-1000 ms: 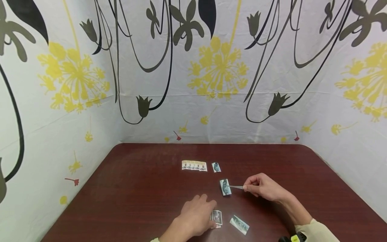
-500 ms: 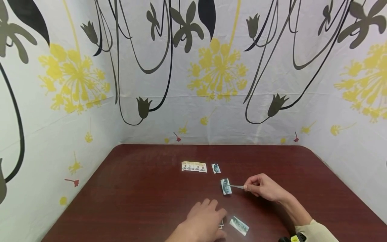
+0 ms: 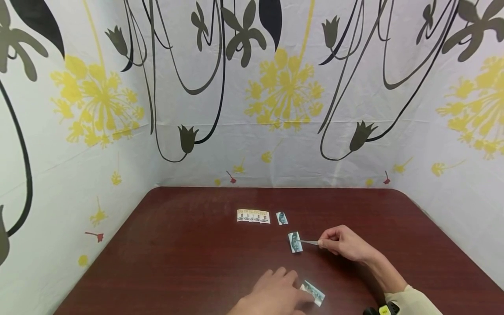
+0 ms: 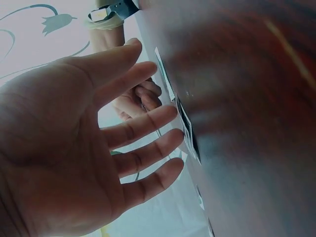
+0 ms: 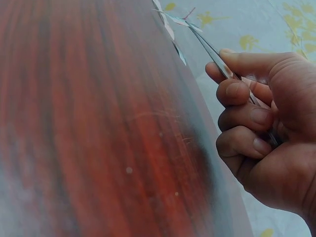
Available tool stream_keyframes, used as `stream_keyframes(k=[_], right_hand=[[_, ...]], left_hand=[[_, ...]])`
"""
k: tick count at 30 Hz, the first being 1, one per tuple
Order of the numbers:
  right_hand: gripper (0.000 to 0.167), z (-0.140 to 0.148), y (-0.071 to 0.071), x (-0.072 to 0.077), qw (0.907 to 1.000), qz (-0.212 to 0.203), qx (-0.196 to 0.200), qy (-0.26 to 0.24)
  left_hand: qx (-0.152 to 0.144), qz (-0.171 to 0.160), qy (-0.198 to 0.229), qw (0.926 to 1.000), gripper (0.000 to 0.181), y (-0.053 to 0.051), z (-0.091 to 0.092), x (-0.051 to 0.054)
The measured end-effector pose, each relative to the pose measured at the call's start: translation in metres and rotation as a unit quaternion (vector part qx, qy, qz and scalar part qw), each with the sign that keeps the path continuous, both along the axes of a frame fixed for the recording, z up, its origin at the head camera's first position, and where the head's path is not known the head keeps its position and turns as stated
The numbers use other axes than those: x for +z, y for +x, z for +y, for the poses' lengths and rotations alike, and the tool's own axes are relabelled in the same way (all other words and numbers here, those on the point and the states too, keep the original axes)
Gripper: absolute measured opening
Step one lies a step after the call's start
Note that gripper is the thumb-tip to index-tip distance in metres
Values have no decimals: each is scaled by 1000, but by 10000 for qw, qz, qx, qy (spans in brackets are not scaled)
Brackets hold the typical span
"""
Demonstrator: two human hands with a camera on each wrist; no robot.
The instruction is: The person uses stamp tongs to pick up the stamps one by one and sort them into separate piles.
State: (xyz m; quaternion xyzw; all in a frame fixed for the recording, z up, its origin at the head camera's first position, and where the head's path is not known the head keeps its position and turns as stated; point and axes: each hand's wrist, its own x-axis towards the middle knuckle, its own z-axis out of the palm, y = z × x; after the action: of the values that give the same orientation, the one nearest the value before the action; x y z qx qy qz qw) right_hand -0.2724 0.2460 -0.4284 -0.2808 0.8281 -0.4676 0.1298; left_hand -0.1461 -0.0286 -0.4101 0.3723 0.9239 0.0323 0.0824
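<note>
My right hand (image 3: 346,245) holds metal tweezers (image 3: 309,242) between thumb and fingers. Their tips grip a teal-and-white stamp (image 3: 293,248); in the right wrist view this stamp (image 5: 174,20) is seen nearly edge-on. Lower in the head view, my left hand (image 3: 275,293) is low over the table, palm down, fingers spread and loosely bent. Its thumb side overlaps a longer teal stamp piece (image 3: 317,295). In the left wrist view, dark stamps (image 4: 187,129) lie by the fingertips; whether they touch is unclear. From above, the hand hides these dark stamps.
A row of several yellowish stamps (image 3: 253,216) lies farther back on the dark red table (image 3: 177,249). Right of the row is a single teal stamp (image 3: 281,218). Patterned white cloth (image 3: 236,109) hangs around the table's back and sides.
My left hand has moved right and nearer to me, and the dark stamps beneath it have shifted right, now hidden from above. The right hand, tweezers and gripped stamp have barely moved.
</note>
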Motion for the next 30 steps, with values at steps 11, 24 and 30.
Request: stream_keyframes(k=[11, 24, 30], right_hand=[[21, 1, -4, 0, 9998, 48, -195, 44], [22, -1, -13, 2, 9990, -104, -435, 70], [25, 0, -18, 3, 9978, 6, -622, 230]], left_hand=[[-99, -244, 183, 9995, 35, -2, -3, 0], [7, -332, 222, 9992, 34, -2, -1, -3], [-26, -197, 189, 9996, 31, -2, -1, -4]])
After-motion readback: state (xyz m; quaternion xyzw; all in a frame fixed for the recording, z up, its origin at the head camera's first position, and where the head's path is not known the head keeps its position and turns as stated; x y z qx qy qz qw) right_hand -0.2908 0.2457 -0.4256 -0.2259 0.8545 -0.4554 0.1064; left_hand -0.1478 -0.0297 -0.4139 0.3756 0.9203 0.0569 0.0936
